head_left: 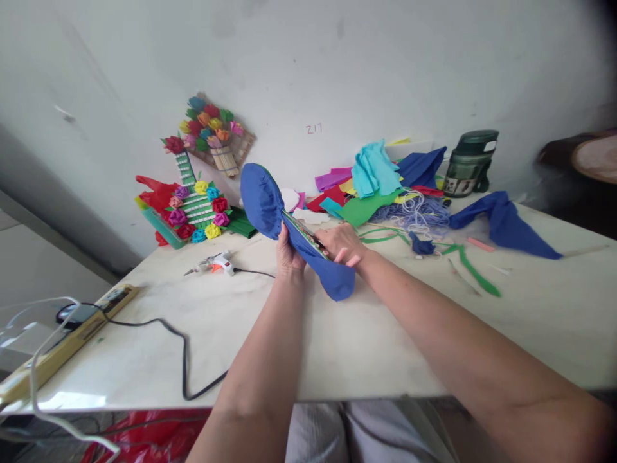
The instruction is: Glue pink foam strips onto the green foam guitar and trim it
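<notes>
A blue cloth-covered piece (263, 199) with a rounded, gathered end and a narrow middle is held up over the table, tilted down to the right. Its edge shows green and patterned material. My left hand (290, 256) is closed around its narrow middle from below. My right hand (341, 240) is closed at the lower right part, on what look like scissors (354, 260) with pink handles; a dark part points at the piece's edge. My right fingers are partly hidden. The lower blue end (337, 280) hangs beneath my right hand.
A hot glue gun (222, 263) lies left, its black cord running near a power strip (91, 328). Paper-flower crafts (200, 206) stand by the wall. Coloured cloth pieces (376, 170), tangled string (414, 215), green scraps (477, 273) and a dark green flask (470, 164) lie or stand right.
</notes>
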`<state>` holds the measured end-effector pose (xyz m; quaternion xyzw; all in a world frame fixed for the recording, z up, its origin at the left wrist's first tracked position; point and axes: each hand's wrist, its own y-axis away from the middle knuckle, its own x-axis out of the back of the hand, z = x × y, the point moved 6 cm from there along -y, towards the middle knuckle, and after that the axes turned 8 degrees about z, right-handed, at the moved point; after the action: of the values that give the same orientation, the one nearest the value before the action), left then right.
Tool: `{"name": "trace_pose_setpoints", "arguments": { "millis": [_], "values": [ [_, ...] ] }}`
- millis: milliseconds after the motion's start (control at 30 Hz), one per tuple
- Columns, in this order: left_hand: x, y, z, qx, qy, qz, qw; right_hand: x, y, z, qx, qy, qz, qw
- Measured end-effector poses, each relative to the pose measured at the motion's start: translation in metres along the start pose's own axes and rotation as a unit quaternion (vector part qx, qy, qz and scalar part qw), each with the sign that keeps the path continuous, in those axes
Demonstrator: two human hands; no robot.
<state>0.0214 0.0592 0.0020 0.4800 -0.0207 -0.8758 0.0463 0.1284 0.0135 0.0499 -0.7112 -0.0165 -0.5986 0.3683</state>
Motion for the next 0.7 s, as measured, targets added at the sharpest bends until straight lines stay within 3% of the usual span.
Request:
{"name": "trace_pose_setpoints", "arguments": {
  "millis": [400,700],
  "values": [
    [-0.002,0.003,0.003,-0.018,0.008,0.012,1.000,-0.003,0.002,0.014,-0.037,-0.027,0.008,0.999],
    [-0.004,0.006,-0.001,0.025,-0.021,0.000,0.999,0.006,0.000,0.007,-0.047,-0.033,0.019,0.998]
  ]
}}
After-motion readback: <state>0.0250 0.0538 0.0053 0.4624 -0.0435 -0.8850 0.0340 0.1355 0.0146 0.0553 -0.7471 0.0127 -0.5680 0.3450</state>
